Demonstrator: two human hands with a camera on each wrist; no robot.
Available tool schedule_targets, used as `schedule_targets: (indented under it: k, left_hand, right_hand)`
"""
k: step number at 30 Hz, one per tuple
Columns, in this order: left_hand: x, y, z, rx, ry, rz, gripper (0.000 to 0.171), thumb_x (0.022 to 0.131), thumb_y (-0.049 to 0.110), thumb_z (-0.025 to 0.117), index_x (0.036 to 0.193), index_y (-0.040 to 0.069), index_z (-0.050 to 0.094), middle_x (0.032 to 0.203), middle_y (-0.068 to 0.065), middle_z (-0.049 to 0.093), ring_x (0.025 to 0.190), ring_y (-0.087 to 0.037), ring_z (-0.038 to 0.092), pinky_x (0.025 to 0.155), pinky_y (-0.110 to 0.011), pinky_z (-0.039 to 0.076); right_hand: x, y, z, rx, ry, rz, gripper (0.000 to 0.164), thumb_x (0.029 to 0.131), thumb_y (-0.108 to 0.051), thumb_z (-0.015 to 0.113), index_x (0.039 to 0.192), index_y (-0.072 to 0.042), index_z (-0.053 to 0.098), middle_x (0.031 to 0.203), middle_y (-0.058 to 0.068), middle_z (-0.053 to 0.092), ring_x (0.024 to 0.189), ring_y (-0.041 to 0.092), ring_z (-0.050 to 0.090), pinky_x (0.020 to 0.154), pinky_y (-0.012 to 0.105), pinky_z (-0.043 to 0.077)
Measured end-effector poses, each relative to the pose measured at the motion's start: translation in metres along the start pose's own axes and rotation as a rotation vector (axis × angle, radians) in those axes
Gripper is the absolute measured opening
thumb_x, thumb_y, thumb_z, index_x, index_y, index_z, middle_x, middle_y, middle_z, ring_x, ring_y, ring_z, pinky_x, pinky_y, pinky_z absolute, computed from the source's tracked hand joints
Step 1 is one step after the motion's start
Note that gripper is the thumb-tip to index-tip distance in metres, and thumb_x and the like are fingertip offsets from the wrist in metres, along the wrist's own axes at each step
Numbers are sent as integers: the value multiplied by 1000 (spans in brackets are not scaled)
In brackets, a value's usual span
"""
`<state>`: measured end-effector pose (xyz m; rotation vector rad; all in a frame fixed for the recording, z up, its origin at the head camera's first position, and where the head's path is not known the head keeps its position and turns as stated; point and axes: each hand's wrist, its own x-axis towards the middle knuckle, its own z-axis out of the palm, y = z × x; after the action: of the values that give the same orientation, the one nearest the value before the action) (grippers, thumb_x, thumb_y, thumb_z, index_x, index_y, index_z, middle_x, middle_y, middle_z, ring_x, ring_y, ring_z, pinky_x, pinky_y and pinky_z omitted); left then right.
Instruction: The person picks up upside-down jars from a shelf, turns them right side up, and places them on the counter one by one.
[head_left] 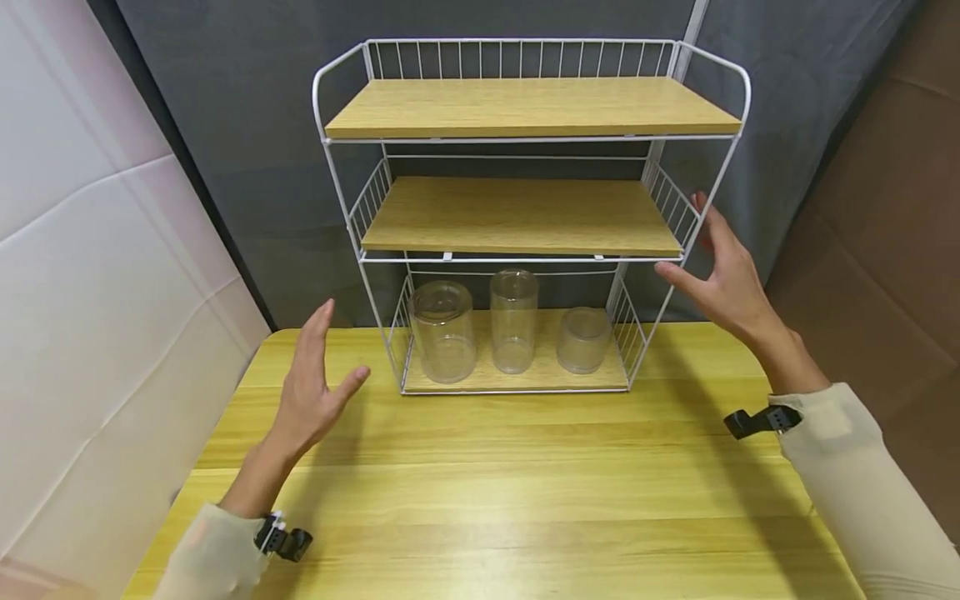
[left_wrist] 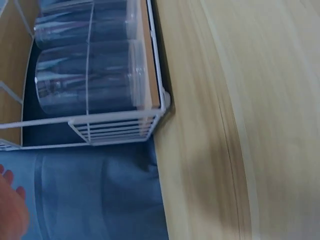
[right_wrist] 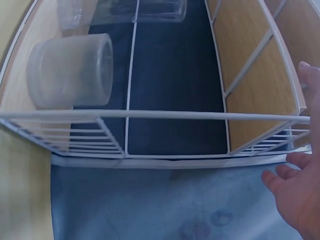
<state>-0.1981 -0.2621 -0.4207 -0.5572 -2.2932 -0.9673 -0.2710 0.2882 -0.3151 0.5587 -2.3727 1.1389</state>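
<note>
From the head view, a three-tier rack (head_left: 521, 217) stands upright on a glossy, yellow, wood-grained table (head_left: 480, 483). Thin white wire forms its frame and slatted guards; flat boards of pale wood make its shelves. On the lowest shelf three clear, round-walled jars stand apart: a wide jar (head_left: 444, 333) at left, a slimmer jar (head_left: 514, 323) between, a short, squat jar (head_left: 583, 340) at right. The left hand (head_left: 309, 396) is empty, fingers extended and thumb spread, apart from the rack's left side. The right hand (head_left: 735, 283) is spread about the right front post, thumb before it and fingers beyond; whether it touches is unclear. Behind hangs dark grey cloth (head_left: 247, 150).

In the left wrist view, the wire side guard stands beside the wide jar; only part of the left hand shows, at the edge.

In the right wrist view, the right hand's parted thumb and fingers lie by the middle shelf's end, while the white post runs past the squat jar, which looks slightly cloudy.
</note>
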Motion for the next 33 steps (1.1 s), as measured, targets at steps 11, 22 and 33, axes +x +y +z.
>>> schedule_targets:
  k: [11, 22, 33]
  left_hand:
    - [3, 29, 17, -96, 74, 140, 99, 99, 69, 58, 163, -2, 32, 165, -23, 37, 156, -27, 31, 129, -33, 22]
    - [-2, 49, 40, -142, 0, 130, 92, 102, 62, 59, 167, 4, 28, 170, -18, 33, 155, -37, 32, 130, -36, 20]
    - [7, 63, 58, -154, -58, 42, 96, 100, 56, 66, 170, 9, 20, 174, -16, 25, 158, -39, 27, 124, -71, 25]
  right_hand:
    - [11, -10, 7, 97, 16, 19, 100, 89, -12, 86, 169, -16, 26, 175, 6, 27, 155, 30, 36, 124, 36, 38]
    - [10, -11, 10, 118, 35, 6, 102, 87, -5, 87, 169, -17, 28, 157, 26, 48, 142, 38, 52, 115, 25, 46]
    - [10, -12, 11, 132, 39, 6, 101, 85, -1, 88, 167, -15, 32, 153, 26, 51, 139, 33, 55, 111, 17, 47]
